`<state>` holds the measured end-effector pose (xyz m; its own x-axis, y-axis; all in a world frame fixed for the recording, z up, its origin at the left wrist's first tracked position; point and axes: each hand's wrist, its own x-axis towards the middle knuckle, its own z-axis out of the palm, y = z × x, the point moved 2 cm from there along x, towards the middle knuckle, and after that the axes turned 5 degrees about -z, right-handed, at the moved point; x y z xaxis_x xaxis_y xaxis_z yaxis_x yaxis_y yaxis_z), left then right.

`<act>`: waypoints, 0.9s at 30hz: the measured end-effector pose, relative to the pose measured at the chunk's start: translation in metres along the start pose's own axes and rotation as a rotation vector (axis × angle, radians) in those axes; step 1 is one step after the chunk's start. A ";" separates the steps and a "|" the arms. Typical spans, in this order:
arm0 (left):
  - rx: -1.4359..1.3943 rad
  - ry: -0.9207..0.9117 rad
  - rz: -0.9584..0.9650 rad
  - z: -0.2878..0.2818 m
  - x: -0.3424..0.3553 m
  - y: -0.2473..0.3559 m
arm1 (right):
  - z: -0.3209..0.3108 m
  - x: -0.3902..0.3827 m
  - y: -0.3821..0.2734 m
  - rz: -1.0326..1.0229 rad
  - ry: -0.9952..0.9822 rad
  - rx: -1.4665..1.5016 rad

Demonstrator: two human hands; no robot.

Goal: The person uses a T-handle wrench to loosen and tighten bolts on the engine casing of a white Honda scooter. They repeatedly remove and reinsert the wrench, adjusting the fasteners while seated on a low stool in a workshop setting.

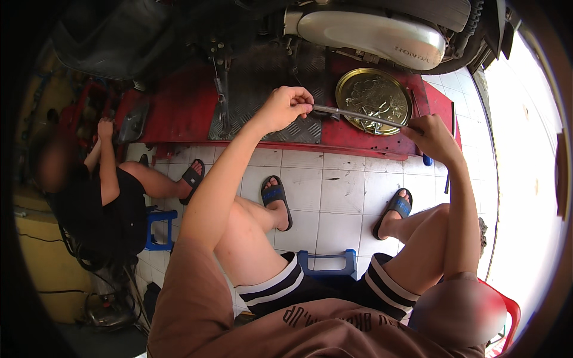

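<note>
A slim grey metal rod (358, 114), thicker and darker toward its left end, is stretched level between my two hands. My left hand (285, 110) pinches it near the left end, with the thumb and forefinger meeting. Closed over the other end is my right hand (432, 136), whose fingers hide the rod's tip. Just behind and below the rod lies a round gold-coloured tray (341, 95) with an embossed pattern and several small metal parts on it. The tray rests on a red platform (349, 143).
A scooter with a silver engine cover (370, 37) stands over the platform's far side. A blue handle (427, 160) shows at the platform edge by my right hand. At left, a co-worker's hands (105, 128) are near a red box. A blue stool (327, 264) is under me.
</note>
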<state>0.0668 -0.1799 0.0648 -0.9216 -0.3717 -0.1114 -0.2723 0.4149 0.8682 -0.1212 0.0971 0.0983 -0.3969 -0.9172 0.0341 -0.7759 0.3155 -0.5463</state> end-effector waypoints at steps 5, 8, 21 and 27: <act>-0.124 0.006 0.032 -0.001 0.000 0.005 | 0.000 -0.001 0.004 -0.025 0.013 0.005; -0.445 -0.066 -0.030 -0.006 0.001 0.004 | 0.001 -0.002 -0.001 -0.031 0.017 0.020; -1.094 0.238 -0.308 0.016 0.057 -0.031 | 0.075 0.002 -0.044 0.184 -0.407 0.680; -1.136 0.291 -0.393 0.046 0.103 -0.033 | 0.091 0.005 -0.067 0.350 -0.553 0.894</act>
<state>-0.0322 -0.1939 0.0028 -0.6964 -0.5389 -0.4740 0.0112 -0.6685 0.7436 -0.0263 0.0492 0.0593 -0.0788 -0.8643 -0.4968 0.0589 0.4935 -0.8678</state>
